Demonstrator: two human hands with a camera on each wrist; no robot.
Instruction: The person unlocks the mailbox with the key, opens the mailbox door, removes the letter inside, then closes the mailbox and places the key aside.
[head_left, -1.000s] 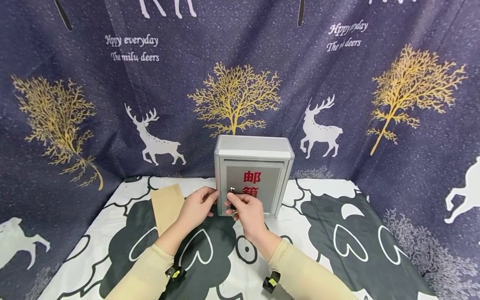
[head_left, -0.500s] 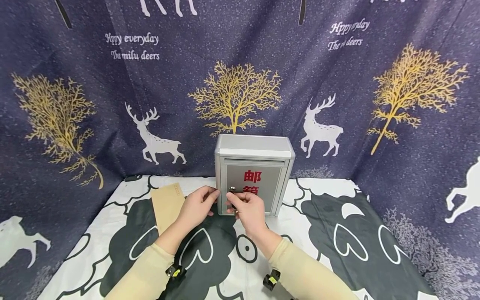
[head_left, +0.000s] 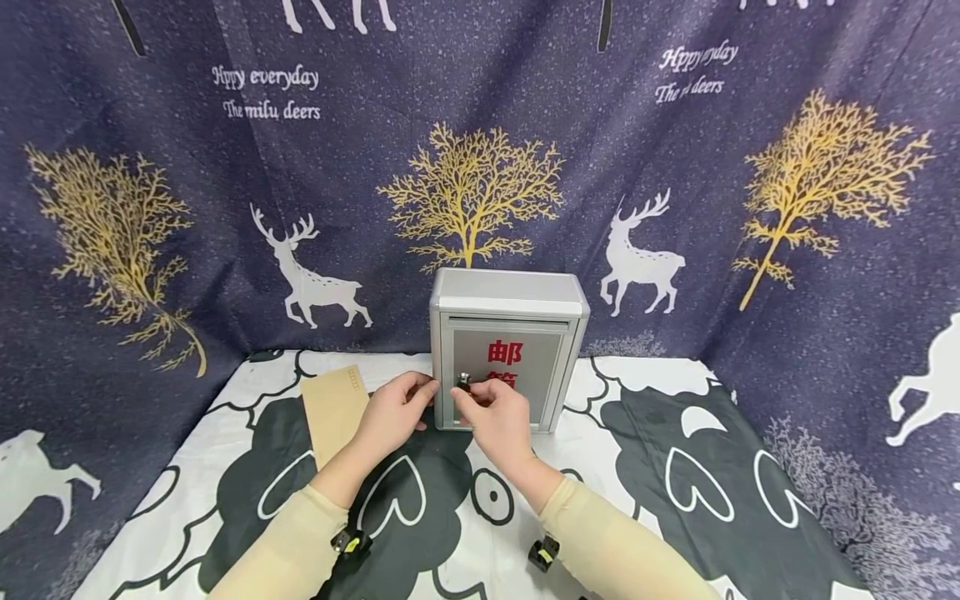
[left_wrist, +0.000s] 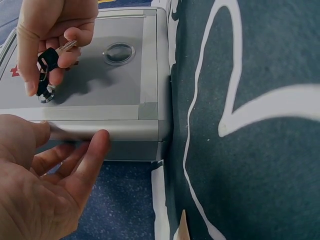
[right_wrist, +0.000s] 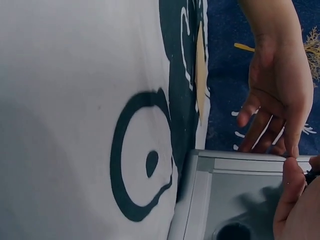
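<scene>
A silver metal mailbox [head_left: 508, 290] with red characters and a front door stands upright. At its left edge, my left hand [head_left: 397, 410] rests its fingertips against the side, fingers fairly straight, as the left wrist view also shows. In front of the door, my right hand [head_left: 501, 423] pinches a black-headed key [left_wrist: 42, 86], whose tip is at the round lock [left_wrist: 47, 96]. A second key [left_wrist: 50, 58] hangs from the same ring, its blade against the curled fingers. In the right wrist view, the right hand hides most of the lock.
Left of the mailbox, a brown paper envelope [head_left: 330, 415] lies on the black-and-white patterned cloth [head_left: 592, 500]. A dark blue curtain [head_left: 420, 50] with trees and deer hangs close behind the mailbox. A round disc [left_wrist: 120, 53] sits low on the door.
The right hand has shifted slightly and turned at the lock, so the black key head now shows just below it. The left hand, mailbox and envelope have stayed put.
</scene>
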